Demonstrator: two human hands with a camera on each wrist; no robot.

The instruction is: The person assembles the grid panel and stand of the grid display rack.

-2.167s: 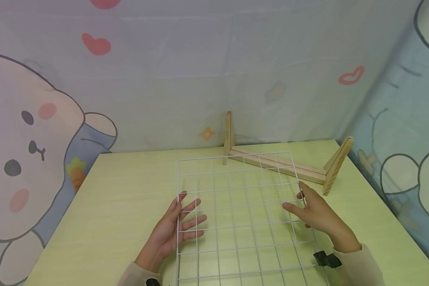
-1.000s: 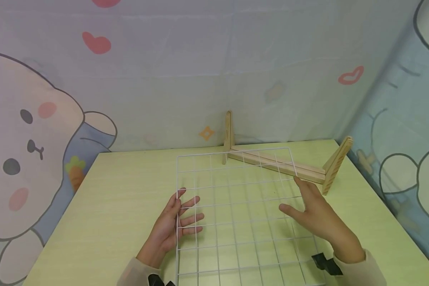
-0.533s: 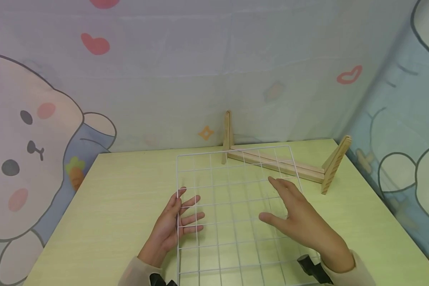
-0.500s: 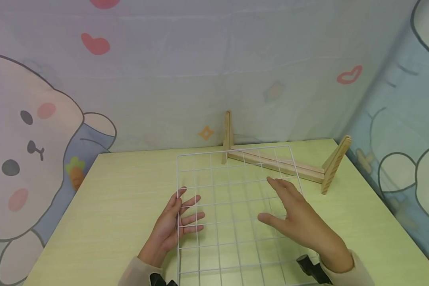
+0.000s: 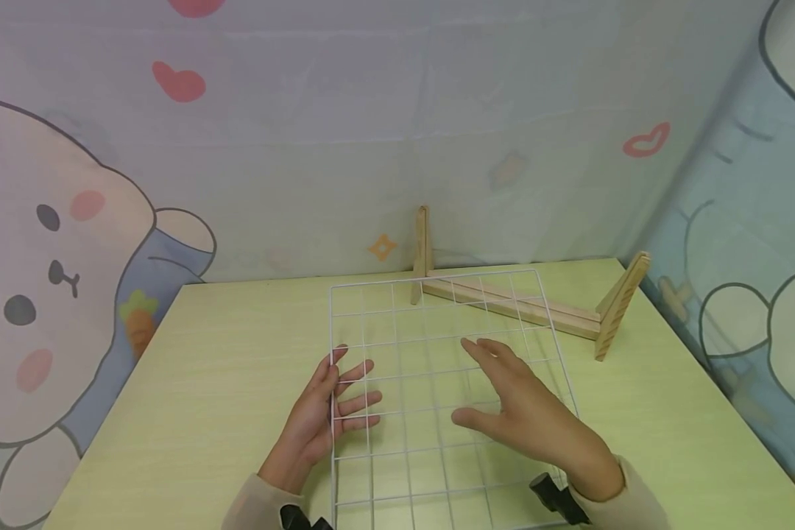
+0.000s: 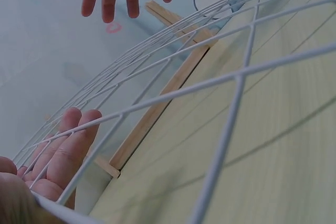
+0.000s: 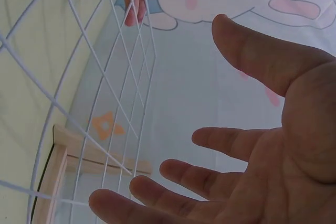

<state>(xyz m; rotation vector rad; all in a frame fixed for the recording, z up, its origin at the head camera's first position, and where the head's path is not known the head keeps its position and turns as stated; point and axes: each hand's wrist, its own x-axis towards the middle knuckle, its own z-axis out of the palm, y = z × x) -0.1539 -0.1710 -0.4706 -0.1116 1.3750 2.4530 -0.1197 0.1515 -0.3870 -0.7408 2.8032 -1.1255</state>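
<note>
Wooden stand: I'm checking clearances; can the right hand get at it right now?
Probably yes: the right hand is empty, and though the wire grid overlaps part of the wooden stand in the head view, the stand's right end shows clear.

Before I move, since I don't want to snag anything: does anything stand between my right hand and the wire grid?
Nothing visible does. Your right hand hovers above the wire grid, and the left wrist view shows an open gap between them. The wooden stand is farther back, not between.
</note>
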